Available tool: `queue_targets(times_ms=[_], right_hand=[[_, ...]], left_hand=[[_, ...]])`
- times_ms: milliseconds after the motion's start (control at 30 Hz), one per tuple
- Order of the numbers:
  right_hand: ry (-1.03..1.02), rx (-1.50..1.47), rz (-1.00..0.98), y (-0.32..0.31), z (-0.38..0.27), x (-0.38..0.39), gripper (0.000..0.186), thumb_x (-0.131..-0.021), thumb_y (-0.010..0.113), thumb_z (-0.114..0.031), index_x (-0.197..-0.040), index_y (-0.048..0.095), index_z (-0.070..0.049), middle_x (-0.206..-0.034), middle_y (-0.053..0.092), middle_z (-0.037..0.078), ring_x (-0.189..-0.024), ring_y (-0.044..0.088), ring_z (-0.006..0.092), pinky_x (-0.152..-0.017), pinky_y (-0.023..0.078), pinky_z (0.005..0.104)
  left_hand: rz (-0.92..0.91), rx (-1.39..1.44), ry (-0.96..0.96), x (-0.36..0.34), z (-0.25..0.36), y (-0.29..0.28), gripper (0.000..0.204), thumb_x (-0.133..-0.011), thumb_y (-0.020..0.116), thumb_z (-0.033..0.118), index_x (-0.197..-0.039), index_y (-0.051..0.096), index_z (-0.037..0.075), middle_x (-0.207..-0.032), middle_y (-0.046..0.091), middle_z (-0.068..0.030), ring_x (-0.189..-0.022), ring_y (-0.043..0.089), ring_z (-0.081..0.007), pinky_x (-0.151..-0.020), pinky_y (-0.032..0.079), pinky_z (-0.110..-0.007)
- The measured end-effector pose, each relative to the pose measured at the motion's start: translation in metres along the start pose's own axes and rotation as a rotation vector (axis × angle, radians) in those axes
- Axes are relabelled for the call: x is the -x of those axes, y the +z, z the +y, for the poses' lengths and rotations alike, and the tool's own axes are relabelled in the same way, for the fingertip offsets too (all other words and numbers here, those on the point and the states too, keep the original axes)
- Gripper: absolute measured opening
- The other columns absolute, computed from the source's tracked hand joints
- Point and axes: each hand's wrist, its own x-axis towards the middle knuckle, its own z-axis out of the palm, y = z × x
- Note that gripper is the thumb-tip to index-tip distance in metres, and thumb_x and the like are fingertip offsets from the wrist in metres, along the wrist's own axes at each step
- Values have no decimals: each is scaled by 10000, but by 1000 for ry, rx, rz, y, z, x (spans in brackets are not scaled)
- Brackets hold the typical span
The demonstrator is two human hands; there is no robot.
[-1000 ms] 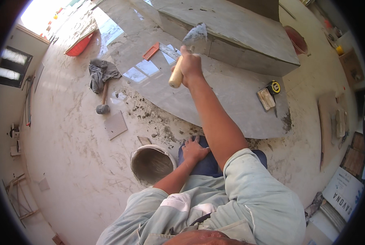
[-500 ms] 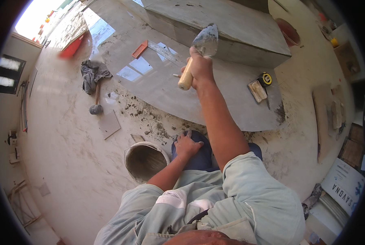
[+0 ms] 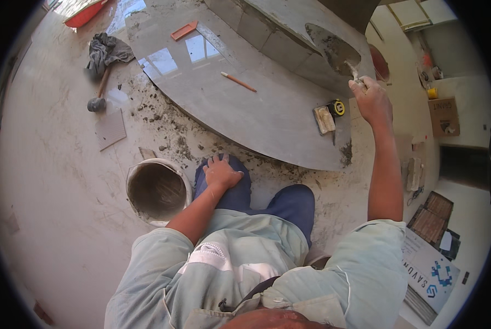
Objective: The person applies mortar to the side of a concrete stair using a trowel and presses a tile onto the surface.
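My right hand [image 3: 374,103] grips a pointed trowel [image 3: 336,48] by its handle, arm stretched forward and right. The mortar-smeared blade is over the right end of the raised grey step [image 3: 289,28]; whether it touches cannot be told. My left hand [image 3: 222,172] lies on my left knee, fingers spread, holding nothing. On the curved lower grey slab [image 3: 267,118] lie a pencil [image 3: 239,81], a try square with an orange handle [image 3: 184,30], a small worn block [image 3: 324,120] and a yellow-black tape measure [image 3: 337,107].
A white bucket [image 3: 186,189] with a dirty inside stands left of my knee. Mortar crumbs [image 3: 179,145] lie along the slab's edge. Farther left are a rubber mallet [image 3: 96,105], a grey cloth [image 3: 107,50] and a tile piece [image 3: 110,130]. Boxes [image 3: 429,263] stand at right.
My right hand has swung right with the trowel, from above the slab to the step's right end. The pencil now shows whole. The view has shifted; my left hand stays on the knee.
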Motion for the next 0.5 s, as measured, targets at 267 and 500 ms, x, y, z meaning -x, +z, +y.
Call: queue_targets(times_ms=[267,500], right_hand=[[-345,486,-86,-47,-71,-78,369,-976,609,-382,-1114,738,-66,-1091,742,199,-1018,714,389,-873,571,484],[-423,643,-107,-53,-151,-113,350,-949,655,-331,-1077,736,-15,-1080,748,191,-1018,718,384,-862,575,492]], left_hand=[[13,3,-28,-3,-1,6,959,-758,779,470,-1577,410,135,-1618,363,-209,-1479,359,-410,-1170,335,-541],[27,-2,-36,-5,-1,6,953,-760,779,464,-1573,414,128,-1629,353,-203,-1477,358,-414,-1166,339,-536]])
